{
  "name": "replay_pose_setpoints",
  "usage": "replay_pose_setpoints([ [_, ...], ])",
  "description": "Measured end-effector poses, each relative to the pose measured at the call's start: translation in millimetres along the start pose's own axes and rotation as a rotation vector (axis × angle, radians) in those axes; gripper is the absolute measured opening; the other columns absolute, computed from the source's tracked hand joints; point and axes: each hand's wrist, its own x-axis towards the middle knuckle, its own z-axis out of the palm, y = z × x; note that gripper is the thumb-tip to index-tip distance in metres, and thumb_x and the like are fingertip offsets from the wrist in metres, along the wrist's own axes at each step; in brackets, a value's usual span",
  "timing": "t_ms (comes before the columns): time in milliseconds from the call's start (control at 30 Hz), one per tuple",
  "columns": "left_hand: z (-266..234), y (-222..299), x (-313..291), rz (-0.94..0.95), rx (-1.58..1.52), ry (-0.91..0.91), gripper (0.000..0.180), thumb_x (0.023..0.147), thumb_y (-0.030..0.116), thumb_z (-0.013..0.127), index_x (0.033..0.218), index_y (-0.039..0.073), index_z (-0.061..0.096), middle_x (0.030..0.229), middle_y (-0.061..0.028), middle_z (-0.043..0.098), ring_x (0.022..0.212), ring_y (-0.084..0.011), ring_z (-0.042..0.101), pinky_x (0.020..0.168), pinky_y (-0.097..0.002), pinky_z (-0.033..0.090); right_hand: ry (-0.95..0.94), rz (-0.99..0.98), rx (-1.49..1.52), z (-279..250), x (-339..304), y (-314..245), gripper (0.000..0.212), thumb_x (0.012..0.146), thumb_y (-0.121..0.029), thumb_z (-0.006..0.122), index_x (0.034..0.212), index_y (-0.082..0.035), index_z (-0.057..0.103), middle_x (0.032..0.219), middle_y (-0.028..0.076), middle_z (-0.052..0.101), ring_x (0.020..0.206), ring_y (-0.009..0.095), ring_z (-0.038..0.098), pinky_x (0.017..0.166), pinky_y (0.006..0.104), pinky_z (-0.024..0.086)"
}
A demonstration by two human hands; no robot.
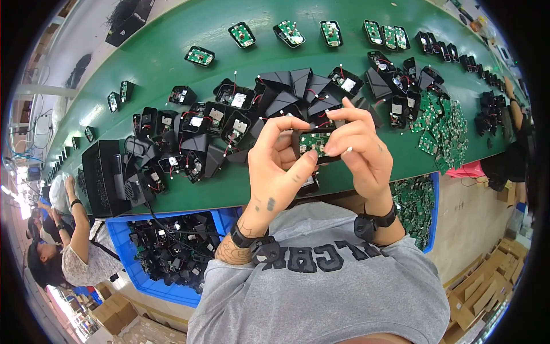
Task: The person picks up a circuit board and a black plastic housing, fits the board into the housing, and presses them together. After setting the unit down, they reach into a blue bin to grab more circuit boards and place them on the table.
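Note:
A green circuit board (311, 140) sits in a small black plastic housing (297, 139) between my two hands, just above the table. My left hand (277, 166) wraps around the housing's left side, its thumb pressing at the board's lower edge. My right hand (362, 150) grips the right side, with thumb and fingertips touching the board. Close to my right fingers shows a small white connector (349, 149); where its wires run is hidden. Behind my hands lies a pile of black housings (281, 103) with red and black wires, several showing silvery parts inside.
On the green table (252, 64), housings with boards fitted stand in a row along the far side. Loose green boards (444, 123) are heaped at right. Blue bins (123, 252) below the front edge hold black parts and boards. Another person (69, 246) works at the left.

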Motion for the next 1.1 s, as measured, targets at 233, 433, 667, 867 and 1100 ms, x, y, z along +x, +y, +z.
replay_pose_setpoints([
  [233, -1.5, 0.5, -0.5, 0.049, 0.065, 0.024, 0.038, 0.083, -0.001, 0.063, 0.117, -0.001, 0.046, 0.102, -0.0122, 0.063, 0.092, -0.0165, 0.066, 0.074, -0.0277, 0.057, -0.162, 0.019, 0.027, -10.0, 6.4, -8.0, 0.017, 0.091, -0.020, 0.059, 0.091, -0.006, 0.067, 0.105, 0.013, 0.062, 0.120, 0.039, 0.048, 0.107, 0.0562, 0.030],
  [433, -4.0, -1.9, 1.6, -0.194, -0.249, -0.122, 0.041, 0.080, 0.005, 0.060, 0.118, -0.001, 0.046, 0.099, -0.0194, 0.064, 0.079, -0.0283, 0.070, 0.062, -0.0320, 0.061, 0.164, 0.166, 0.516, 3.4, -8.4, 2.6, 0.016, 0.088, -0.010, 0.061, 0.093, 0.001, 0.070, 0.087, 0.011, 0.068, 0.107, 0.036, 0.058, 0.099, 0.0502, 0.039],
  [667, 1.7, -10.1, -2.4, -0.229, -0.236, -0.107, 0.042, 0.079, 0.009, 0.060, 0.118, -0.001, 0.046, 0.096, -0.0185, 0.066, 0.075, -0.0288, 0.071, 0.061, -0.0316, 0.061, 0.008, 0.141, 0.453, -0.8, -5.4, -4.7, 0.020, 0.090, -0.018, 0.053, 0.078, -0.004, 0.061, 0.078, 0.008, 0.059, 0.098, 0.031, 0.054, 0.106, 0.0592, 0.031],
  [867, 7.6, -5.0, -2.2, 0.072, 0.110, 0.045, 0.038, 0.079, -0.003, 0.064, 0.114, -0.002, 0.049, 0.101, -0.0113, 0.062, 0.088, -0.0156, 0.065, 0.073, -0.0272, 0.057, -0.081, 0.093, -0.242, -11.6, 7.7, -22.3, 0.008, 0.070, -0.009, 0.062, 0.066, -0.004, 0.058, 0.106, 0.013, 0.056, 0.120, 0.036, 0.046, 0.101, 0.0488, 0.034],
  [1100, 7.0, -10.6, -3.2, 0.258, 0.363, 0.062, 0.039, 0.074, -0.004, 0.067, 0.111, -0.002, 0.053, 0.094, -0.0099, 0.065, 0.083, -0.0132, 0.067, 0.073, -0.0250, 0.055, -0.115, 0.065, -0.351, -2.9, 10.5, -21.1, 0.005, 0.059, -0.006, 0.059, 0.063, -0.005, 0.056, 0.117, 0.011, 0.060, 0.127, 0.040, 0.042, 0.102, 0.0490, 0.034],
])
